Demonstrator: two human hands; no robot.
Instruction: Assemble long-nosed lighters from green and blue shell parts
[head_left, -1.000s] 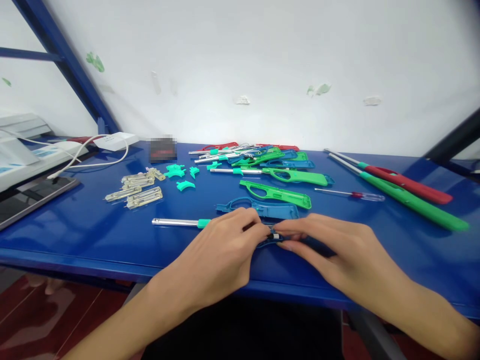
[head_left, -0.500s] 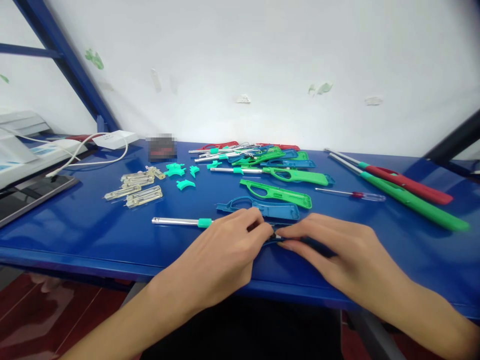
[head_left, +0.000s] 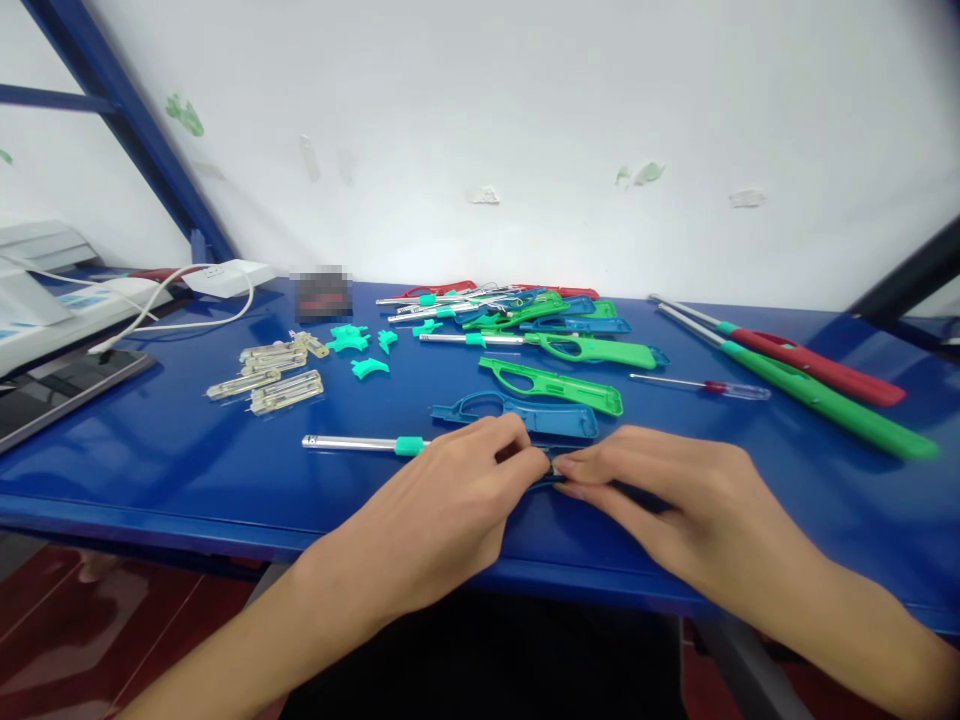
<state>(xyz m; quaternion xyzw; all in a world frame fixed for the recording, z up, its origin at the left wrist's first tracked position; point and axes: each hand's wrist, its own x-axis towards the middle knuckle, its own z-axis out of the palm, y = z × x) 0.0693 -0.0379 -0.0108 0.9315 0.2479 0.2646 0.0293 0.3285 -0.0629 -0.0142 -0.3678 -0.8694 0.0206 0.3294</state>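
Observation:
My left hand [head_left: 442,510] and my right hand [head_left: 667,495] meet fingertip to fingertip near the front edge of the blue table [head_left: 172,470]. Both pinch a blue lighter body [head_left: 551,483] that lies flat on the table and is mostly hidden under my fingers. A metal tube with a teal collar [head_left: 360,443] sticks out to the left from under my left hand. Just behind my fingers lies an empty blue handle shell [head_left: 517,412], and beyond it a green handle shell [head_left: 551,385].
A heap of green, blue and red lighter parts [head_left: 525,315] sits at the back centre. Teal triggers [head_left: 360,345] and clear gas cartridges [head_left: 270,380] lie at the left. A small screwdriver [head_left: 705,387] and two finished long lighters [head_left: 810,385] lie at the right. A tablet [head_left: 52,390] and cabled boxes are at far left.
My fingertips have closed in slightly on the blue lighter body, hiding the small black and white part seen between them earlier. Nothing else on the table has moved.

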